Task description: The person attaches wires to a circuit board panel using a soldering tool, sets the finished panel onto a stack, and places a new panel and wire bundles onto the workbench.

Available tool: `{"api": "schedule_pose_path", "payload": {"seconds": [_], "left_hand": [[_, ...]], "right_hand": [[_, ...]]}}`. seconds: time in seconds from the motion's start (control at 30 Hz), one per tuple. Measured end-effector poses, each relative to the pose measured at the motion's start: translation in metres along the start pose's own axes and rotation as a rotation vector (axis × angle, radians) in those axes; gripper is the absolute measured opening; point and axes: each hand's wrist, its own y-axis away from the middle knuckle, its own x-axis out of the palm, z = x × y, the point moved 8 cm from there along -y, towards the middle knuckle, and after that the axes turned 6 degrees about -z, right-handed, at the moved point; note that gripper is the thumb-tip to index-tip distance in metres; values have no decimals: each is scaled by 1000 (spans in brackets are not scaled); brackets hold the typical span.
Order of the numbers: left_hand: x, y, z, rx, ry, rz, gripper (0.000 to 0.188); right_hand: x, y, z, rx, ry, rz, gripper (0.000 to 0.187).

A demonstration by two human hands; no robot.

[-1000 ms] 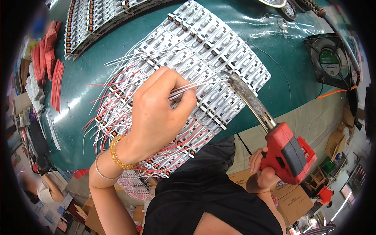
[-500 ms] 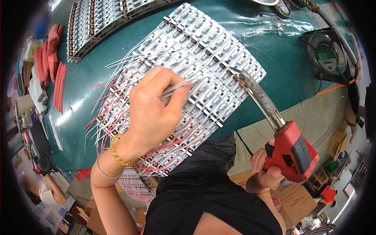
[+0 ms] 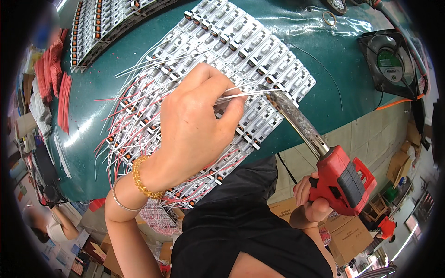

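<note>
My left hand [image 3: 199,116] pinches several white wires [image 3: 252,93] over a panel of small white circuit boards [image 3: 273,53]. The wires' free ends reach to the tip of a red soldering gun [image 3: 345,178], which my right hand [image 3: 313,201] grips by its handle. Its metal barrel [image 3: 299,123] slants up and left, the tip just above the boards. Whether the tip touches a board I cannot tell. Red and white wires [image 3: 125,116] stick out across the panel's left side. My left palm and wrist hide part of the boards.
Another stack of circuit boards [image 3: 106,28] lies at the far left of the green table [image 3: 88,162]. Bundles of red wires [image 3: 64,104] and white wires [image 3: 39,116] lie at the left. A black fan [image 3: 389,65] stands at the right edge. Cardboard boxes [image 3: 347,236] are below.
My left hand has moved right with the white wires, bringing their ends to the soldering gun's tip. The gun has shifted slightly left. The panel sits a little further left in view.
</note>
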Motion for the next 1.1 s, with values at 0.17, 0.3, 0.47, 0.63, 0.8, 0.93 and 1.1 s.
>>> {"api": "schedule_pose_path", "payload": {"seconds": [0.17, 0.3, 0.47, 0.63, 0.8, 0.93, 1.1], "left_hand": [[1, 0, 0, 4, -6, -11, 5], [1, 0, 1, 0, -16, -8, 5], [-1, -1, 1, -1, -31, 5, 5], [0, -1, -1, -17, -21, 14, 6], [0, 1, -1, -13, -25, 0, 6], [-4, -1, -9, 64, -2, -28, 5], [2, 0, -9, 72, 79, 129, 9]], "right_hand": [[13, -9, 15, -160, -236, 30, 78], [25, -4, 54, -439, -236, -25, 73], [29, 2, 55, -310, -134, 39, 80], [31, 2, 42, -180, -40, 100, 89], [44, -3, 84, -436, -220, 70, 82], [35, -1, 84, -469, -242, 27, 82], [34, 0, 83, -473, -285, 103, 81]]}}
